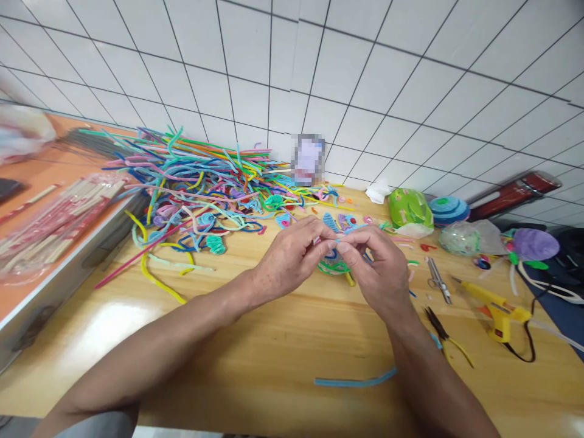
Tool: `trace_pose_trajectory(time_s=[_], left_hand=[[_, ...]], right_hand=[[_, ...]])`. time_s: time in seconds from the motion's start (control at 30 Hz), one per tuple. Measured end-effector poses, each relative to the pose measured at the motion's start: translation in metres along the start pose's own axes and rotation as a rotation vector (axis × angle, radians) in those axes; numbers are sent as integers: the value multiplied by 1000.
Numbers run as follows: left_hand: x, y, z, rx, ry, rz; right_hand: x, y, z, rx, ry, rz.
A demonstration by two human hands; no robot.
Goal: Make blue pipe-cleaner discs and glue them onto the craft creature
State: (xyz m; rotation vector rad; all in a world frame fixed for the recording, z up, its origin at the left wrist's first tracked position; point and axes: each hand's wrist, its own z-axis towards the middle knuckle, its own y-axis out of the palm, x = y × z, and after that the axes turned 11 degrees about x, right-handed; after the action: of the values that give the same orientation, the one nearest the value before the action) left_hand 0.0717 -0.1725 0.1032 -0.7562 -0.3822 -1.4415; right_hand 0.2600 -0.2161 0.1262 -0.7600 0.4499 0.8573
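My left hand (294,255) and my right hand (378,267) meet over the middle of the table, thumbs and forefingers pinched together. Between the fingertips shows a small bit of light blue pipe cleaner (338,241); the fingers hide most of it. Just beneath them lies a round, green-edged thing (332,268), largely covered by the hands. Behind the fingers are shaped pieces of blue and purple pipe cleaner (345,221). A loose blue pipe cleaner (353,382) rests on the wood near my right forearm.
A tangled heap of coloured pipe cleaners (205,188) fills the back left. Bagged wooden sticks (68,219) lie at far left. A phone (309,159) leans on the tiled wall. To the right are pliers (444,337), a yellow glue gun (499,313) and a red flask (515,194).
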Motion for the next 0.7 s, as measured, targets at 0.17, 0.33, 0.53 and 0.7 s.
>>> trace_pose_trajectory(time_s=[0.17, 0.33, 0.53, 0.7], left_hand=[[8, 1, -2, 48, -86, -68], [13, 3, -2, 90, -271, -186], [17, 8, -4, 115, -543, -460], [17, 16, -8, 131, -708, -643]], right_hand=[[1, -3, 0, -8, 182, 155], [-3, 3, -3, -3, 381, 305], [-6, 13, -10, 60, 368, 294], [-1, 16, -16, 74, 318, 234]])
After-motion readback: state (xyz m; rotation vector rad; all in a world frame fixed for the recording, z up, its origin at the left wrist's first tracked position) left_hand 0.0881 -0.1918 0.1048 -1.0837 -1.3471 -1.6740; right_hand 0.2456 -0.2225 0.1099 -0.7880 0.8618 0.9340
